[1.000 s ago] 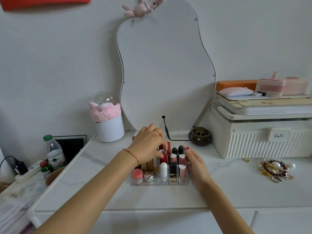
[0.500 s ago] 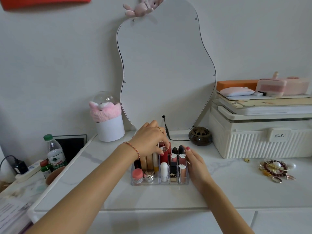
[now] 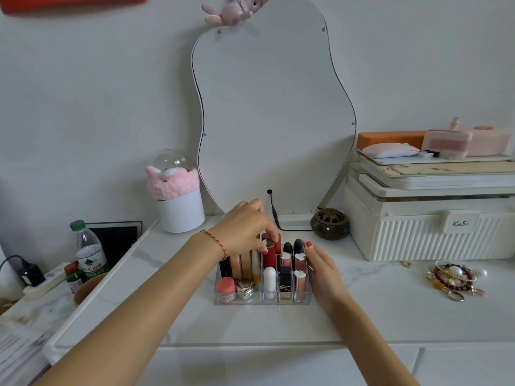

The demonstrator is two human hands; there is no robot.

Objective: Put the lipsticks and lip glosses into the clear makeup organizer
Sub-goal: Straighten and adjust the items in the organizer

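Organizer (image 3: 239,300), clear plastic, holds upright red, pink and black lipsticks (image 3: 284,274).

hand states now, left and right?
Left hand: pinches the top of the red lipstick in the clear organizer.
Right hand: open, fingers flat against the organizer's right side.

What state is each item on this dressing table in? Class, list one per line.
Clear makeup organizer: on the table, slots filled.
Red lipstick: upright in a back slot, top pinched.
White lip balm: upright, capped, front slot.
Left hand: fingertips in a grip on the red lipstick.
Right hand: fingers straight, against the organizer's right side.
Water bottle: upright, capped.
White storage box: lid closed.
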